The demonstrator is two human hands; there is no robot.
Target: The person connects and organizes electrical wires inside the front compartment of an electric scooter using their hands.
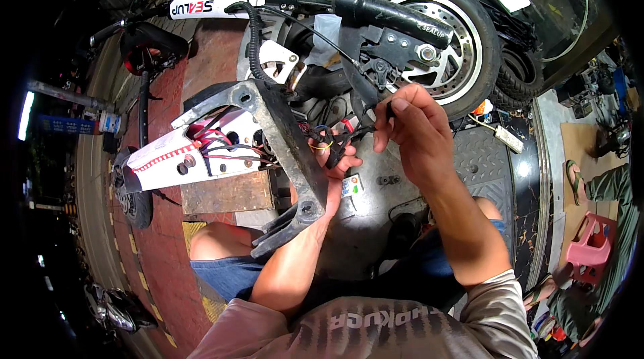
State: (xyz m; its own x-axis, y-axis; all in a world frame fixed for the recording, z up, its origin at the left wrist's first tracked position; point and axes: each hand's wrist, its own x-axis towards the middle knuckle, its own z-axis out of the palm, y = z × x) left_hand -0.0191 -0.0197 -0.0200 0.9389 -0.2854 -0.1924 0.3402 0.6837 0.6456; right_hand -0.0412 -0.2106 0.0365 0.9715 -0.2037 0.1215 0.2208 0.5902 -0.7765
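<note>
Grey shirt (402, 329) nearest; ahead of it, black wires (337, 151) run between my two hands. My left hand (339, 174) has its fingers curled around the bundle, how tightly I cannot tell. My right hand (422, 127) pinches the wires' far end, thumb and forefinger together. Just left stands a worn metal bracket (288, 141), then a white frame (164, 164); beyond my fingers, a wheel (463, 67).

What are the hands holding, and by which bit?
The left hand holds dark wires where they bunch; the right hand pinches something dark, part unclear.
</note>
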